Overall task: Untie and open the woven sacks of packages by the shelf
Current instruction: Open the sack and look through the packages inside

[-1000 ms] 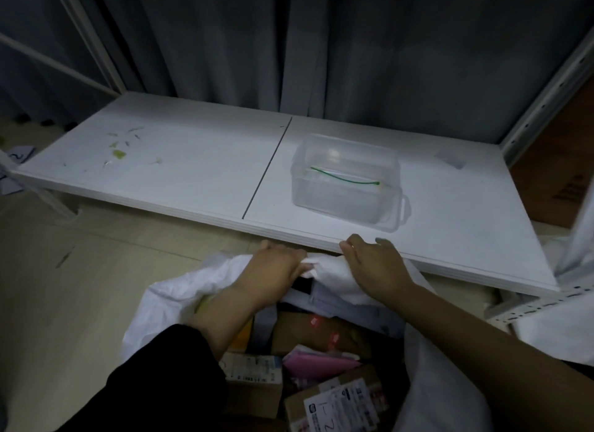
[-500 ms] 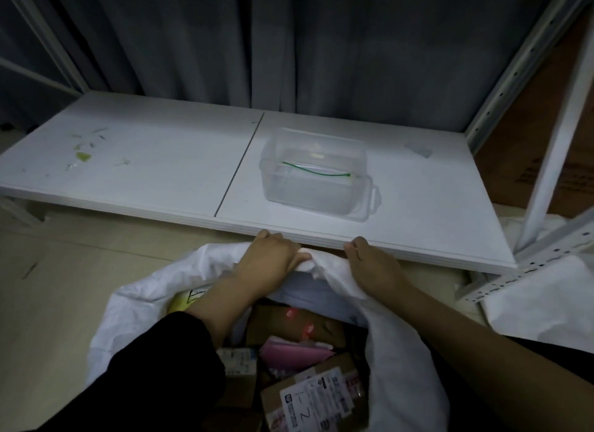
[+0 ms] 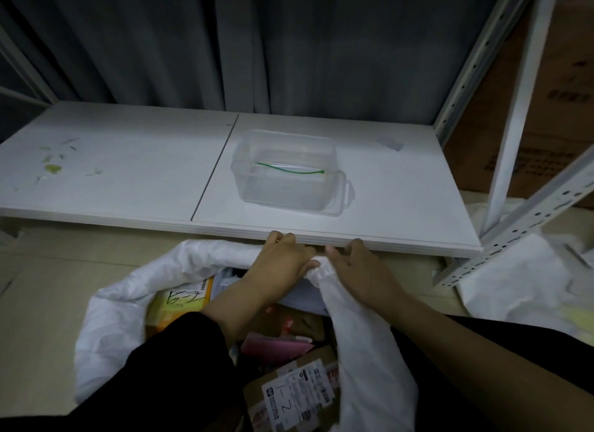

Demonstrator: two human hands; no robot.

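My fingers (image 3: 283, 243) curl over, both hands gripping the white sack's rim (image 3: 316, 272) against the shelf edge (image 3: 225, 227); a clear box (image 3: 286, 171) sits just beyond.

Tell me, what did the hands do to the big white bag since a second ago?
Both hands, left hand and right hand, kept gripping the far rim of the white sack and drew it a little closer together, bunching the cloth between them. Nothing was let go. The sack stays open with parcels showing, and the clear box with the green tie has not moved on the shelf.
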